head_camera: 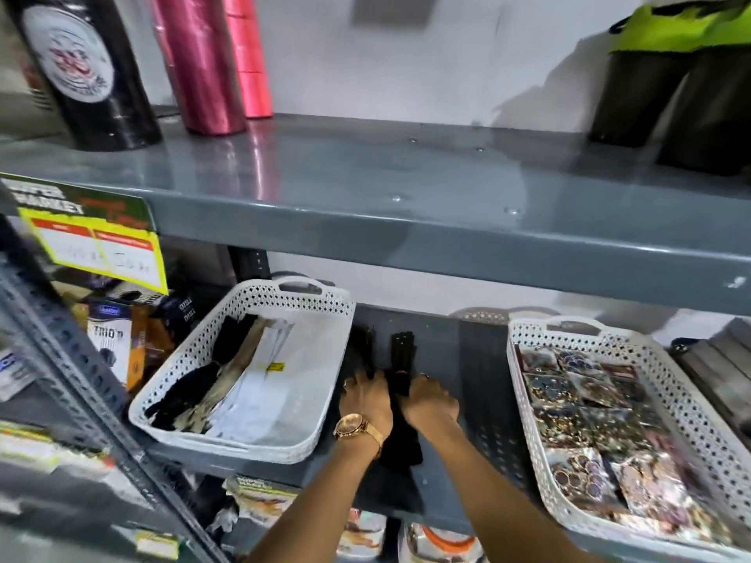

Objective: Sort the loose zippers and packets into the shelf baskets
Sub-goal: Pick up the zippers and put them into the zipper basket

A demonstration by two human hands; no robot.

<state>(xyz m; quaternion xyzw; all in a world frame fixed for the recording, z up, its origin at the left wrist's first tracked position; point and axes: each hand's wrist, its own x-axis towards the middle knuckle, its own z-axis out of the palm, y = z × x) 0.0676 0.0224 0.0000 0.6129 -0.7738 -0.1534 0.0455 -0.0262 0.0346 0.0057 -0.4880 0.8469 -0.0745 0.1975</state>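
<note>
A bundle of black zippers [402, 355] lies on the grey lower shelf [479, 359] between two white perforated baskets. My left hand [367, 394] and my right hand [430, 396] both close on the bundle from either side at its near part. A gold watch is on my left wrist. The left basket [325, 404] holds black, beige and white zippers laid lengthwise. The right basket [524, 416] is packed with shiny packets of buttons or beads [589, 404]. More black zippers [363, 345] lie beside the left basket.
The upper grey shelf [406, 188] overhangs the work space, carrying a black roll [81, 71], pink rolls [211, 58] and dark rolls [670, 99]. A yellow price tag [97, 245] hangs at left. Boxed goods [109, 343] sit left of the baskets; packets lie below.
</note>
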